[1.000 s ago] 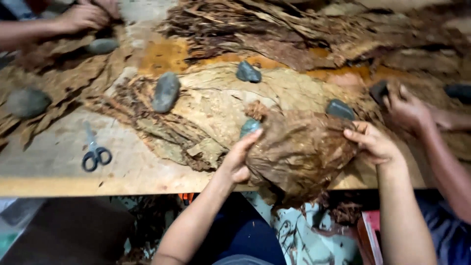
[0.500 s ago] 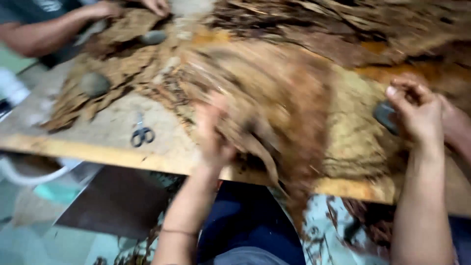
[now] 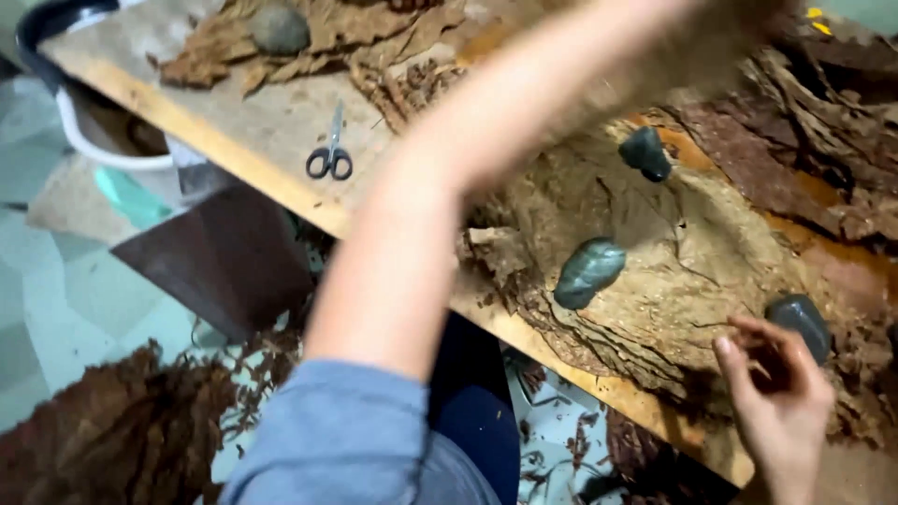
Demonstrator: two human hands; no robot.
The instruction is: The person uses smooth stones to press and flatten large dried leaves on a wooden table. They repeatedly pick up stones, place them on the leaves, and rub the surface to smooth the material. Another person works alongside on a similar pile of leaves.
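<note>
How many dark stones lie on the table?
4: one stone at the far left, one beyond the raised arm, one mid-pile, one by the right hand. The arm may hide others.

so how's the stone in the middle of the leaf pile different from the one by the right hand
The middle stone is long, grey-green and lies slanted, clear of either hand. The stone by the right hand is rounder and darker, with the right hand and its fingers just beside it. Both rest on the flattened brown leaves.

A wooden table (image 3: 234, 140) with a pale edge crosses the view. Below lies a pale green tiled floor (image 3: 56, 309). A white tub (image 3: 103, 150) stands beside the table.
</note>
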